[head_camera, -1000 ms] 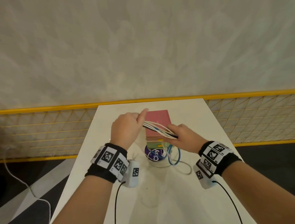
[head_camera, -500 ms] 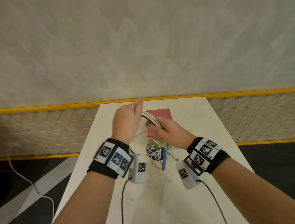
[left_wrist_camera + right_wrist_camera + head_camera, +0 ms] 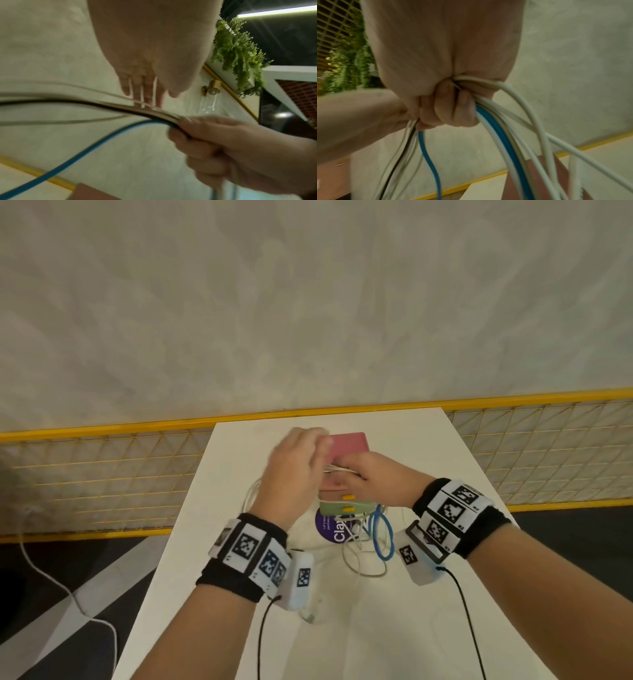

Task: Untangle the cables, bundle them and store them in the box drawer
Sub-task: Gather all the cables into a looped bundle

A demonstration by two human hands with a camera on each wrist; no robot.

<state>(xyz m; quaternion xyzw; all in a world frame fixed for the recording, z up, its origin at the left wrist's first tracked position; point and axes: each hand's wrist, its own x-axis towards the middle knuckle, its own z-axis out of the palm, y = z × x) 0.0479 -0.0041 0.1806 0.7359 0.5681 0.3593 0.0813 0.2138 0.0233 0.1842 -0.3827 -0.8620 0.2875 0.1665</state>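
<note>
Head view: both hands meet above the far half of a white tabletop (image 3: 428,628), over a small box with stacked drawers, pink on top (image 3: 349,445) and green below (image 3: 330,507). The right hand (image 3: 376,479) has its fingers (image 3: 453,109) curled tight round a bundle of cables (image 3: 513,142), several white ones, a blue cable (image 3: 494,129) and a thin black one, so that strands spill out on both sides of the fist. The left hand (image 3: 294,470) is raised just beside it, blurred; in the left wrist view its fingers (image 3: 142,92) are straight and close together, their tips resting against the white strands where these run into the right fist, without closing on them. Loose loops of white and blue cable hang down from the hands and lie on the tabletop in front of the box, partly over a round purple sticker (image 3: 330,527). Behind the tabletop runs a yellow wire-mesh railing (image 3: 102,474) against a pale plastered wall (image 3: 308,302). Each wrist wears a black band with printed markers and a small white camera unit.
</note>
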